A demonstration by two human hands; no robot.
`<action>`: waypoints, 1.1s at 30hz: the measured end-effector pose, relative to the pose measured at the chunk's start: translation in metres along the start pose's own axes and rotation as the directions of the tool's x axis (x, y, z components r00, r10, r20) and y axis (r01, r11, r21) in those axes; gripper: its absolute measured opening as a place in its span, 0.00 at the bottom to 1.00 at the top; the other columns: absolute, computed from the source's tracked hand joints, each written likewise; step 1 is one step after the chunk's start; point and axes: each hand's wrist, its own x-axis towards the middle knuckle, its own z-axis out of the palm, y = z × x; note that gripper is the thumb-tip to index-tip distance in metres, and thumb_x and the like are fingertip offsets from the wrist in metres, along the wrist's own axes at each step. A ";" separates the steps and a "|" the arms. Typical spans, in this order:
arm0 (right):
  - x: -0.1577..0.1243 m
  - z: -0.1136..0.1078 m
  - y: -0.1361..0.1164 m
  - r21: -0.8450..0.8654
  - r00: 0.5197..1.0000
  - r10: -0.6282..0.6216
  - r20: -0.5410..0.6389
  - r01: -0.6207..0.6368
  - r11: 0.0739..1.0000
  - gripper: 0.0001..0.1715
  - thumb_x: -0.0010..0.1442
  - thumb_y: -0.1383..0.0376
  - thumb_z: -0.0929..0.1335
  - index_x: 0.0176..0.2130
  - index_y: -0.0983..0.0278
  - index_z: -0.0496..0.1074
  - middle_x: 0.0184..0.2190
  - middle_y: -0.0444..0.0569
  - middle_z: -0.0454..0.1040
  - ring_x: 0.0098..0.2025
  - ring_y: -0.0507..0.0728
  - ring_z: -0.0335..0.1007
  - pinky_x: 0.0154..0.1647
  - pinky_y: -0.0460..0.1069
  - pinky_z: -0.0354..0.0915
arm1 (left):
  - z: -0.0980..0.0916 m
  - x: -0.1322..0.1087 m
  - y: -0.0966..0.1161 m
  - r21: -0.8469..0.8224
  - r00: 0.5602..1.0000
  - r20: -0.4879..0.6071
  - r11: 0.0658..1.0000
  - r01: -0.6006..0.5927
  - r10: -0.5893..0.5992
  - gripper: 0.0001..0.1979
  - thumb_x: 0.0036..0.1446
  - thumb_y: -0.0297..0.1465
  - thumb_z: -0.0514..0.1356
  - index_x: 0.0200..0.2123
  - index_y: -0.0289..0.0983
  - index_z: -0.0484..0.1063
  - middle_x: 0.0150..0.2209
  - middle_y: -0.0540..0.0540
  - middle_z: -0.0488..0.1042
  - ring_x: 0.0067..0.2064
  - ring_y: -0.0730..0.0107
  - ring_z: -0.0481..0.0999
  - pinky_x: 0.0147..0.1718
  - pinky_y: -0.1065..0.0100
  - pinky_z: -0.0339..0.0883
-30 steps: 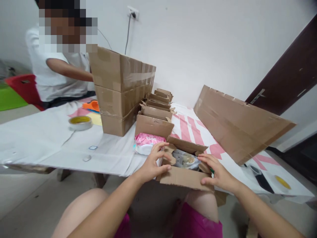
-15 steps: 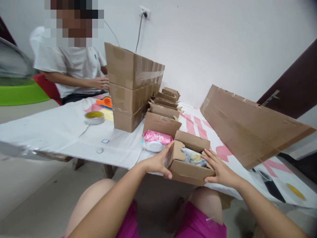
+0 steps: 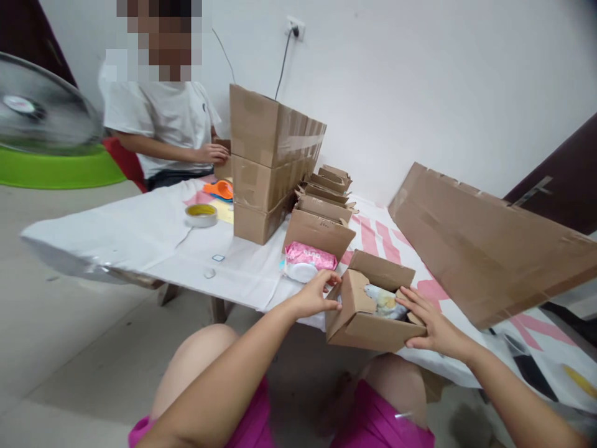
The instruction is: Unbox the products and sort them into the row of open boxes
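A small cardboard box (image 3: 373,330) with raised flaps stands at the near table edge in front of me. In it lies a pale packet (image 3: 386,302) with a yellowish print, partly covered by my right hand. My left hand (image 3: 317,295) is at the box's left end, with bent fingers and thumb against the side flap. My right hand (image 3: 431,323) grips the right end, its fingers over the top edge and its thumb on the front. Just beyond my left hand lie a pink packet (image 3: 310,255) and a white round lid-like piece (image 3: 301,272).
Open cardboard boxes (image 3: 321,230) form a row behind the pink packet. Left of them rises a stack of taped boxes (image 3: 255,180). A tape roll (image 3: 201,216) and an orange scoop (image 3: 220,189) lie farther left. A large cardboard sheet (image 3: 494,249) leans at right. A co-worker (image 3: 163,124) sits opposite.
The view has swung left, so things appear farther right. My left fingers have drawn in at the box's left flap. The right hand keeps its place on the right end.
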 end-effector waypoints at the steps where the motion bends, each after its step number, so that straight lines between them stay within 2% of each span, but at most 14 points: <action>1: 0.001 0.001 0.000 -0.004 1.000 0.004 0.000 -0.004 1.000 0.53 0.48 0.40 0.71 0.65 0.58 0.56 0.69 0.57 0.44 0.70 0.71 0.35 0.65 0.68 0.46 | 0.000 0.001 -0.001 0.003 1.000 -0.015 1.000 0.017 -0.017 0.25 0.32 0.27 0.72 0.38 0.37 0.70 0.44 0.46 0.68 0.45 0.63 0.69 0.45 0.63 0.64; 6: 0.004 0.006 0.001 -0.025 0.999 -0.009 -0.033 0.008 1.000 0.53 0.48 0.40 0.71 0.65 0.56 0.56 0.69 0.55 0.45 0.70 0.71 0.36 0.66 0.68 0.45 | -0.001 0.003 -0.010 -0.056 0.995 0.022 0.993 0.102 -0.101 0.18 0.36 0.28 0.71 0.32 0.36 0.69 0.32 0.51 0.70 0.34 0.71 0.69 0.36 0.67 0.63; 11: 0.007 0.010 -0.002 -0.024 0.998 -0.009 -0.069 0.008 1.000 0.51 0.47 0.41 0.71 0.64 0.57 0.59 0.69 0.55 0.47 0.69 0.72 0.37 0.65 0.69 0.46 | 0.001 0.004 -0.018 -0.135 0.987 0.041 0.978 0.159 -0.155 0.19 0.35 0.29 0.72 0.30 0.35 0.68 0.26 0.54 0.69 0.30 0.75 0.68 0.33 0.70 0.62; 17: 0.006 0.012 -0.004 -0.022 0.994 -0.022 -0.103 0.020 1.000 0.51 0.47 0.41 0.71 0.63 0.58 0.60 0.68 0.56 0.49 0.69 0.72 0.38 0.64 0.69 0.47 | 0.003 0.006 -0.023 -0.216 0.978 0.055 0.954 0.209 -0.202 0.22 0.33 0.28 0.72 0.32 0.36 0.67 0.25 0.56 0.68 0.27 0.77 0.68 0.31 0.71 0.62; 24: 0.006 0.014 -0.005 -0.029 0.992 -0.024 -0.124 0.021 0.999 0.50 0.47 0.41 0.71 0.63 0.58 0.61 0.68 0.58 0.50 0.69 0.72 0.39 0.64 0.70 0.48 | 0.002 0.006 -0.028 -0.215 0.970 0.036 0.946 0.241 -0.239 0.17 0.32 0.27 0.72 0.25 0.35 0.69 0.23 0.55 0.69 0.27 0.75 0.69 0.31 0.71 0.61; 29: 0.007 0.013 -0.008 -0.014 0.993 -0.005 -0.118 0.003 1.000 0.50 0.47 0.41 0.71 0.62 0.58 0.61 0.68 0.58 0.50 0.69 0.72 0.39 0.64 0.70 0.48 | 0.005 0.006 -0.026 -0.242 0.967 0.004 0.938 0.250 -0.256 0.19 0.33 0.22 0.70 0.32 0.36 0.68 0.24 0.56 0.70 0.27 0.76 0.70 0.32 0.71 0.63; 33: 0.006 0.012 -0.010 -0.012 0.994 0.010 -0.106 -0.012 1.000 0.51 0.47 0.41 0.71 0.62 0.61 0.62 0.67 0.59 0.50 0.69 0.72 0.38 0.64 0.69 0.48 | 0.005 0.005 -0.025 -0.243 0.962 0.035 0.932 0.270 -0.270 0.14 0.35 0.23 0.69 0.27 0.35 0.68 0.21 0.56 0.69 0.25 0.77 0.68 0.29 0.72 0.62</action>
